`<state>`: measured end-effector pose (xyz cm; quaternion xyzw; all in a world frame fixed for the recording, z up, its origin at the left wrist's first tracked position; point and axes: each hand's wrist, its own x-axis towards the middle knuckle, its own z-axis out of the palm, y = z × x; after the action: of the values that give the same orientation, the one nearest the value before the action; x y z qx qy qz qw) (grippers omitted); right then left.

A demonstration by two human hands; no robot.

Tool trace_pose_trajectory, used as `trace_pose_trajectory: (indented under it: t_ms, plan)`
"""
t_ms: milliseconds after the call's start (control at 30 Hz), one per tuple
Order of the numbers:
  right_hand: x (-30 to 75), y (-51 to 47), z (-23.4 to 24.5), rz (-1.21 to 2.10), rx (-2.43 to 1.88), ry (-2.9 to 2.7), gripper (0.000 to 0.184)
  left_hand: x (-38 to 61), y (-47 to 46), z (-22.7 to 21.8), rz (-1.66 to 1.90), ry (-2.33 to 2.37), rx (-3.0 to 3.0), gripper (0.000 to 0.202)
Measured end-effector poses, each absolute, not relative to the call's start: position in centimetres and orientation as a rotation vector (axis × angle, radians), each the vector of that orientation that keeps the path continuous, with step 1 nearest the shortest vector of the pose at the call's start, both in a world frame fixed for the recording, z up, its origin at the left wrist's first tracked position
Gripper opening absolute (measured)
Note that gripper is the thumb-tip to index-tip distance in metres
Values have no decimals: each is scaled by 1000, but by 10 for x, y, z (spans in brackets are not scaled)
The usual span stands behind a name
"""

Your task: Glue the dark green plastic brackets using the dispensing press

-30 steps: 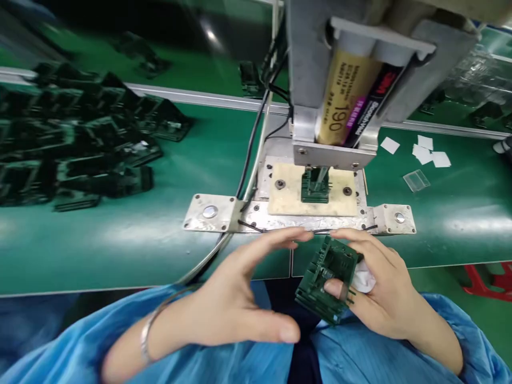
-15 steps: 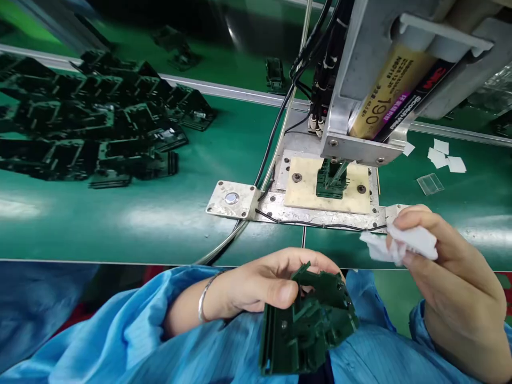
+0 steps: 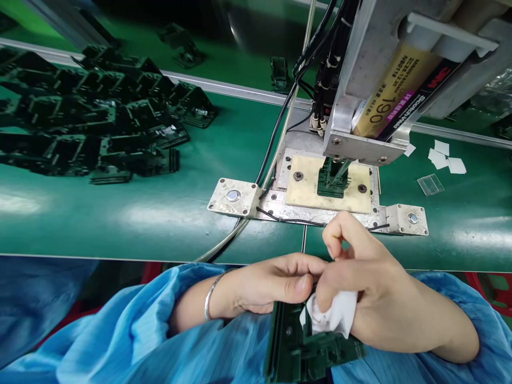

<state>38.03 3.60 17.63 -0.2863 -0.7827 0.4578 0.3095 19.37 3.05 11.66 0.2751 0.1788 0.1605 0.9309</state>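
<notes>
My left hand (image 3: 276, 282), with a silver bracelet at the wrist, grips a dark green plastic part (image 3: 288, 346) by its upper edge, low in front of my body. My right hand (image 3: 368, 282) is closed on a crumpled white tissue (image 3: 336, 314) and presses it against the upper right of that part. The fingers of both hands meet above it, so some of the part is hidden. A similar green part (image 3: 333, 178) sits on the cream plate (image 3: 306, 192) of the machine, under the dispensing nozzle.
Several dark green parts (image 3: 112, 117) stand in rows on the left of the green bench (image 3: 160, 224). Two button boxes (image 3: 224, 205) flank the machine's base. The adhesive cartridge (image 3: 384, 96) leans above. White paper pieces (image 3: 438, 158) and a clear plastic piece (image 3: 430, 184) lie at right.
My right hand has moved left and down with the tissue, from beside the right button box onto the green part. My left hand keeps its grip, shifted slightly right.
</notes>
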Motion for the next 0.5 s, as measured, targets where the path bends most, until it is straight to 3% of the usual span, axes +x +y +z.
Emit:
trace_pose_trajectory:
  t_ms: [100,267,433,500]
  plan:
    - [377,39,178,1243,-849,-2013,27,194,33,118,353,357,558,50]
    - [379,47,171,1226,-1087,-1788,21,192,39,121,363,401,555,57]
    - [431,47,144,900,-1340,-1459,8,176,47,126,445,340,775,62]
    - [464,44,136,762,-1390,-1450,12,158,54,129,589,474,903,68]
